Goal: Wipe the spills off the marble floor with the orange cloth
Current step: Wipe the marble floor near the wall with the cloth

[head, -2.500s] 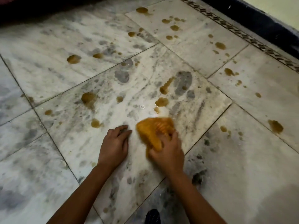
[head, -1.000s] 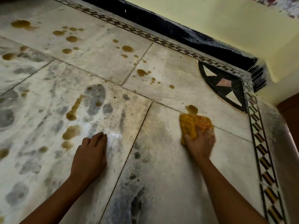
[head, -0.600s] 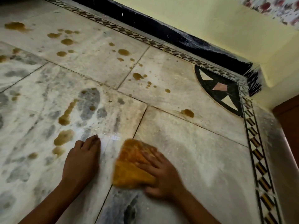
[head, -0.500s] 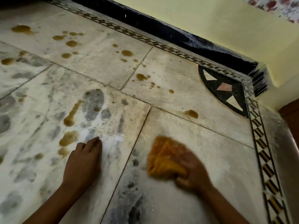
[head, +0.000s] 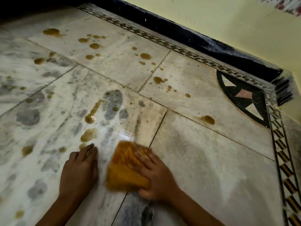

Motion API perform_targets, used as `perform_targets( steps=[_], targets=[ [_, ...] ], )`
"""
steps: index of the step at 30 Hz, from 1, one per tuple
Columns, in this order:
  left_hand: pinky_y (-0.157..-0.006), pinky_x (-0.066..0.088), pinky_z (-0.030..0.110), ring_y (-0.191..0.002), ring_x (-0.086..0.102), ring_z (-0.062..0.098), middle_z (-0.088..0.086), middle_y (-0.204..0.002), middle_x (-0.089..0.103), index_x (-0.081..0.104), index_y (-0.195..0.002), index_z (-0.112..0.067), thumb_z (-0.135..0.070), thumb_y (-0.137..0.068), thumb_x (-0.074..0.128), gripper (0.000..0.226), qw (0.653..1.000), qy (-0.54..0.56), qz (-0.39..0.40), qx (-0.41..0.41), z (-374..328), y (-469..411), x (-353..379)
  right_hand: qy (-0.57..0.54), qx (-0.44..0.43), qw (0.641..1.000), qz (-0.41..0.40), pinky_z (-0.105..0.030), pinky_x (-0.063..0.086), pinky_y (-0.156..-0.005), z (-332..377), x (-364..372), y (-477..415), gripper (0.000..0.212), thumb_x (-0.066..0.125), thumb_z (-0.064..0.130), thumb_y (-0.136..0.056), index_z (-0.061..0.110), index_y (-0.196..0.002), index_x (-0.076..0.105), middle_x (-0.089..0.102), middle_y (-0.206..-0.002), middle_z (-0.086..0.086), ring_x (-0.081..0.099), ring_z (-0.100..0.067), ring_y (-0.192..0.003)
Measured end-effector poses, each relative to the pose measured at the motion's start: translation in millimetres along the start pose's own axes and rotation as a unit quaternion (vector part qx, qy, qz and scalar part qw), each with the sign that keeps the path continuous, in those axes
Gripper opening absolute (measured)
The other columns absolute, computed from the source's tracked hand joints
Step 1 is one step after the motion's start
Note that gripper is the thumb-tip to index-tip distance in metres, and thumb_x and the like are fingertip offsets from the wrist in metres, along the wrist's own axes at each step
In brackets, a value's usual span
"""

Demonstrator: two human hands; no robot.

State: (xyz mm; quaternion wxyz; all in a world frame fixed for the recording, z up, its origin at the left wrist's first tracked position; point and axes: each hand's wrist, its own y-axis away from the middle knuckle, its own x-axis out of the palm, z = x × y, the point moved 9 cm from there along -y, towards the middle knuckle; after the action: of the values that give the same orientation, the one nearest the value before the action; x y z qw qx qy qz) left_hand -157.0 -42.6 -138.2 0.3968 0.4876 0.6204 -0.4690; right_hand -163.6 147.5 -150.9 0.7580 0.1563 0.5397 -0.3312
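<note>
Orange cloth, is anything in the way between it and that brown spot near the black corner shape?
Nothing visible: only bare marble floor lies between the orange cloth under the right hand and that brown spot.

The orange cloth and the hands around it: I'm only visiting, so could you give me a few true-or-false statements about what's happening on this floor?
1. The right hand presses the orange cloth onto the marble floor. True.
2. The left hand holds a second cloth. False: it rests flat on the floor and holds nothing.
3. Brown spills lie unwiped on the tiles beyond the hands. True.
4. The cloth covers the black inlay in the corner. False: the inlay lies bare, well away from the cloth, near the wall.
</note>
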Motion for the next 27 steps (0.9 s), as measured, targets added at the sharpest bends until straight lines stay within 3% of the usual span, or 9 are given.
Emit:
perform_targets(
  steps=[2,4,7,9,11,16,21,23,27],
  targets=[
    [-0.058,0.050,0.043,-0.075,0.055,0.038,0.016,-0.110,0.066,0.067,-0.103,0.000,-0.025,-0.080,0.032,0.049,1.000,-0.002,-0.013,-0.021,10.2,6.6,-3.0,0.010,-0.072,0.997,0.017,-0.043,0.020,-0.115,-26.1,-14.4,48.9,0.063,0.037,0.063,-0.086,0.026,-0.134,0.052,0.035,-0.150,-0.006,0.029,-0.028,-0.140],
    [-0.060,0.050,0.044,-0.077,0.054,0.038,0.016,-0.111,0.066,0.067,-0.105,-0.001,-0.026,-0.082,0.032,0.049,0.999,-0.009,-0.016,-0.030,17.7,9.6,-3.2,0.049,-0.035,0.998,0.014,-0.042,0.022,-0.115,-77.7,-40.5,73.4,0.065,0.032,0.069,-0.087,0.033,-0.141,0.040,0.027,-0.155,0.001,0.032,-0.029,-0.138],
    [-0.062,0.050,0.044,-0.077,0.055,0.037,0.016,-0.112,0.065,0.067,-0.107,-0.001,-0.027,-0.083,0.032,0.049,1.000,-0.010,-0.012,-0.026,21.8,8.7,-1.4,0.060,0.173,0.982,-0.051,-0.054,0.030,-0.108,-159.5,-71.5,53.3,0.070,0.043,0.062,-0.079,0.033,-0.142,0.036,0.025,-0.154,-0.002,0.028,-0.031,-0.139],
    [-0.062,0.051,0.044,-0.077,0.056,0.037,0.016,-0.111,0.065,0.067,-0.107,-0.001,-0.027,-0.083,0.033,0.049,1.000,-0.006,-0.010,-0.021,22.3,7.8,-0.6,0.083,0.313,0.942,-0.084,-0.052,0.023,-0.113,-178.8,-75.3,6.8,0.075,0.039,0.060,-0.075,0.022,-0.140,0.042,0.034,-0.150,-0.010,0.026,-0.033,-0.140],
    [-0.062,0.051,0.044,-0.077,0.056,0.038,0.017,-0.112,0.065,0.066,-0.108,-0.001,-0.027,-0.083,0.033,0.049,1.000,-0.005,-0.007,-0.020,23.2,7.1,-1.3,0.107,0.357,0.924,-0.087,-0.050,0.016,-0.115,-160.5,-63.6,-51.2,0.072,0.040,0.057,-0.078,0.019,-0.139,0.044,0.036,-0.149,-0.013,0.025,-0.034,-0.139],
    [-0.068,0.049,0.045,-0.081,0.057,0.040,0.018,-0.114,0.064,0.066,-0.108,0.001,-0.030,-0.086,0.032,0.050,1.000,-0.002,-0.001,-0.028,30.6,7.5,-1.5,0.039,0.250,0.967,-0.036,-0.050,0.007,-0.117,-32.6,7.4,-90.1,0.076,0.040,0.057,-0.078,0.029,-0.147,0.025,0.014,-0.158,-0.005,0.006,-0.033,-0.144],
    [-0.073,0.046,0.047,-0.094,0.058,0.039,0.016,-0.119,0.062,0.064,-0.112,-0.002,-0.031,-0.085,0.035,0.050,0.997,0.010,-0.017,-0.076,40.1,17.5,-5.6,0.006,0.057,0.998,-0.015,-0.040,0.023,-0.113,2.0,-0.4,33.4,0.077,0.054,0.056,-0.069,0.041,-0.142,0.032,0.036,-0.149,-0.001,0.035,-0.022,-0.135],
    [-0.082,0.044,0.049,-0.104,0.057,0.038,0.017,-0.125,0.059,0.061,-0.118,-0.002,-0.030,-0.087,0.034,0.050,0.997,0.018,-0.014,-0.078,38.2,23.4,-1.6,0.024,0.140,0.989,-0.035,-0.043,0.027,-0.111,-51.4,-29.7,67.1,0.078,0.053,0.054,-0.067,0.042,-0.141,0.033,0.037,-0.145,0.001,0.039,-0.024,-0.129],
    [-0.097,0.032,0.046,-0.118,0.046,0.035,0.019,-0.132,0.052,0.055,-0.125,-0.001,-0.027,-0.087,0.031,0.052,0.995,0.018,-0.011,-0.095,36.6,27.3,5.7,0.071,0.371,0.923,-0.067,-0.049,0.022,-0.114,-159.2,-68.6,39.6,0.078,0.039,0.062,-0.074,0.023,-0.141,0.042,0.033,-0.150,-0.012,0.030,-0.033,-0.137]
  ],
)
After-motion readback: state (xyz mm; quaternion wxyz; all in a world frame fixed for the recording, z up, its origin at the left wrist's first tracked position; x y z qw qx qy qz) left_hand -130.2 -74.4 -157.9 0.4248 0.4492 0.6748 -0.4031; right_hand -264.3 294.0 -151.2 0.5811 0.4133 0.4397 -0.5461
